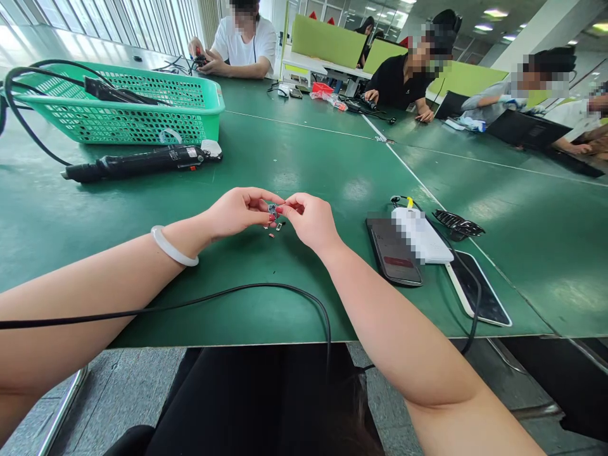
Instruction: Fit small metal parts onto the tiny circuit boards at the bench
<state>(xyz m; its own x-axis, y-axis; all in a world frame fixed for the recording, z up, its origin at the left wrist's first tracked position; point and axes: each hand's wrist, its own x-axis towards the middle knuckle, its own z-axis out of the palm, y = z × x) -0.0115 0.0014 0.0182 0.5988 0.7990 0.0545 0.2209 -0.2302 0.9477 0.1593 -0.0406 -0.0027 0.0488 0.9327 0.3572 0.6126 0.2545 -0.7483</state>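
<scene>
Just above the green tabletop, my left hand (240,212) pinches a small grey electronic part (272,209) between thumb and fingers. A pale bangle sits on that wrist. My right hand (311,218) meets it from the other side, thumb and forefinger pressed together at the part's edge; whether a tiny piece lies between those fingertips is too small to make out. Fingers cover much of the part. Right below the hands lie a small metal piece (280,226) and a tiny reddish bit (271,235).
A black electric screwdriver (142,161) lies before a green plastic basket (142,120). Right of my hands are a dark phone (394,253), a white power bank (422,237), and a white-edged phone (479,288). A black cable (213,293) crosses near the table edge. Several people sit across.
</scene>
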